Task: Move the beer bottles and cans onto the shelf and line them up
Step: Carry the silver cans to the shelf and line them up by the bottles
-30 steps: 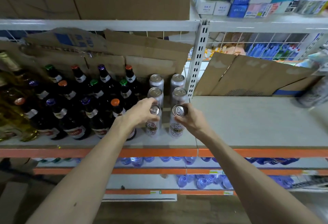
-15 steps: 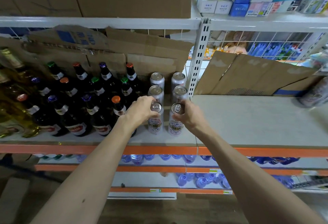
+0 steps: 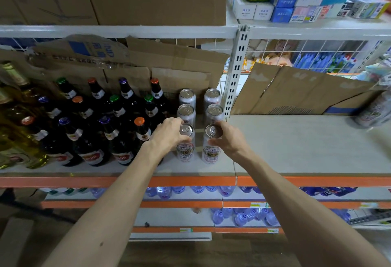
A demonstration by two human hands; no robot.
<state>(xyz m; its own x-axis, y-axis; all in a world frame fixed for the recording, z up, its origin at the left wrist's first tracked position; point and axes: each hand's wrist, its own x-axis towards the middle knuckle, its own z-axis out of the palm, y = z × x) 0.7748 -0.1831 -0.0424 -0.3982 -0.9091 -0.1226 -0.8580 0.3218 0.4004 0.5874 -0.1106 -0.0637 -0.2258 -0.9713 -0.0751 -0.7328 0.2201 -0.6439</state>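
On the shelf (image 3: 296,139), near its front edge, the left grip (image 3: 169,133) curls round the top of the left can (image 3: 186,148). Just beside it, the right grip (image 3: 227,137) pinches the rim of the right can (image 3: 212,152). Both cans stand upright, close together but apart. Just behind the grips four more cans (image 3: 186,112) stand in two files. Left of the left grip, dark bottles (image 3: 95,131) stand in rows.
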